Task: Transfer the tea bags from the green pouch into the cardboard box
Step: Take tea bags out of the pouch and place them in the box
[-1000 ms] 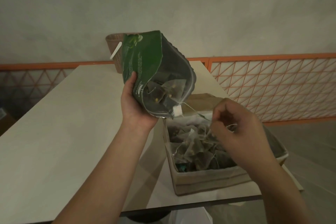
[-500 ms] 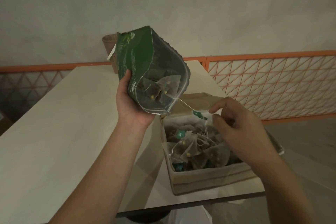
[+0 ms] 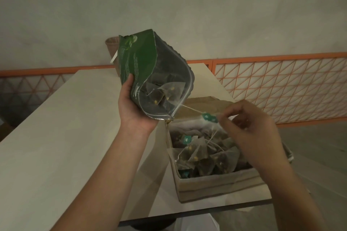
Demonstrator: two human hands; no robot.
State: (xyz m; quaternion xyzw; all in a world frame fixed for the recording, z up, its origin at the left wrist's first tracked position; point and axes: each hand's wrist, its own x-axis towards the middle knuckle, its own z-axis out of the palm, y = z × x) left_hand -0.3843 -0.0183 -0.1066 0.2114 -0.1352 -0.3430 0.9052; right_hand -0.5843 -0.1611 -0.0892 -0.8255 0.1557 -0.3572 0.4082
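Note:
My left hand (image 3: 134,108) grips the green pouch (image 3: 142,62) from below and tilts its open mouth toward me. Pyramid tea bags (image 3: 165,93) lie inside against the silver lining. A thin string runs taut from the pouch mouth to a green paper tag (image 3: 209,117). My right hand (image 3: 249,127) pinches that tag's string just above the cardboard box (image 3: 216,187). The box sits at the table's near right corner and holds several tea bags (image 3: 199,154).
The pale table (image 3: 56,137) stretches left and back. A woven basket (image 3: 112,45) stands at its far edge behind the pouch. An orange lattice railing (image 3: 281,84) runs behind and right. The table's front edge lies just below the box.
My right hand rose from the box and caught the green tag, drawing the string taut from the pouch. The pouch has stayed tilted in my left hand.

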